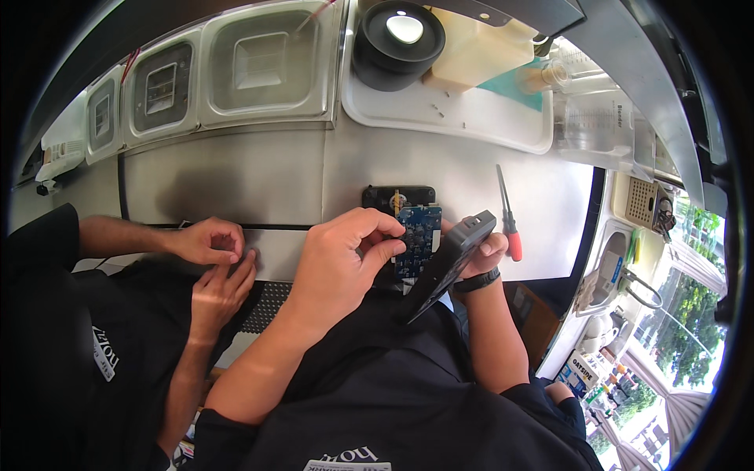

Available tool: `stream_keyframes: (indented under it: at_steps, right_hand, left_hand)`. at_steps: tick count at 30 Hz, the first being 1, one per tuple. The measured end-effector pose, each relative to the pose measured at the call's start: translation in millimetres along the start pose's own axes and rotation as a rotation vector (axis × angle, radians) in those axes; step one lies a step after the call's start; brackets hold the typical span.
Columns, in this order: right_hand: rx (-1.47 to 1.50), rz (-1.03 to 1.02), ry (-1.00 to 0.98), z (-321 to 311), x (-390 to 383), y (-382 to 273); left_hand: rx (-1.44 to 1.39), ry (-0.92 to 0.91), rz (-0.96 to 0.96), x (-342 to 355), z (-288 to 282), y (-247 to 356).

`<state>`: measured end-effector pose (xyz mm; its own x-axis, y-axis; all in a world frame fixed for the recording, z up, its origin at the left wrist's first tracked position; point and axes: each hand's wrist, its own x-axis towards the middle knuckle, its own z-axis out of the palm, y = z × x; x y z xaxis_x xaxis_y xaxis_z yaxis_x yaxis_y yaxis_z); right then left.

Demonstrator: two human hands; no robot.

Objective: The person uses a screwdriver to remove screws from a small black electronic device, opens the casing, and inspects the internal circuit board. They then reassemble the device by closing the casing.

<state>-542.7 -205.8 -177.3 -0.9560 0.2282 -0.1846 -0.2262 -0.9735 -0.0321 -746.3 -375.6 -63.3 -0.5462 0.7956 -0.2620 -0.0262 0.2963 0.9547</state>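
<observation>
My left hand (342,259) pinches the left edge of a blue circuit board (419,239) at the centre of the view, its fingertips closed there. Behind and under the board is a black housing (377,196) with a yellow strip across it. My right hand (483,255) grips a black rectangular casing (448,267), held tilted just right of the board; some of its fingers are hidden behind it. A screwdriver (514,240) with a red-and-black handle lies on the steel worktop (236,180), to the right of my right hand.
A co-worker's two hands (216,243) are at the left by the worktop's edge. Lidded steel containers (259,63) line the back left. A white tray (503,129) holds a black canister (398,51), a cream container (479,55) and several small screws. Clear jugs (589,125) and a sink (609,263) are at right.
</observation>
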Motion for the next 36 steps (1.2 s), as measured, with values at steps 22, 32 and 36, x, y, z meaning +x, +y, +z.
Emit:
stream_keyframes:
  at_steps: [22, 32, 36]
  right_hand:
    - [0.05, 0.037, -0.115, -20, -2, -3]
    - [-0.02, 0.05, -0.109, -30, -2, -8]
    - [0.007, 0.024, -0.1, -28, -5, -6]
  left_hand:
    - [-0.176, -0.071, -0.085, 19, -4, -17]
    - [-0.184, -0.005, -0.081, 21, 3, -30]
    - [-0.169, 0.025, -0.056, 21, 5, -30]
